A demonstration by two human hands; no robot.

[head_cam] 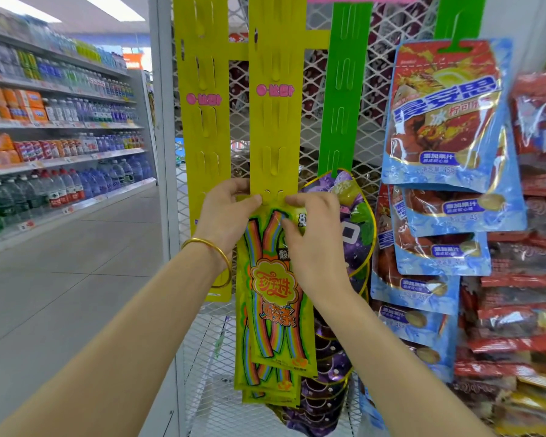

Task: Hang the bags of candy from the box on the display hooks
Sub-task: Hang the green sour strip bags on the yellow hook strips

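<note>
- While both hands meet at the lower end of the yellow strip [276,121], the left hand [230,209] has its grip pinching the top edge of the rainbow candy bag [275,298].
- The right hand [312,228] has its grip pinching that same top edge, just right of the strip's centre.
- The bag hangs upright down the strip, in front of matching bags.
- Purple bags [353,234] hang just right of the strip.

**Strips on the rack**

A yellow strip [276,121] is hanging on the mesh rack [317,89], carrying candy bags [275,310] at its lower end. Right of it, green strips [341,89] are holding purple bags [356,216] and, farther right, blue bags [445,121].
</note>
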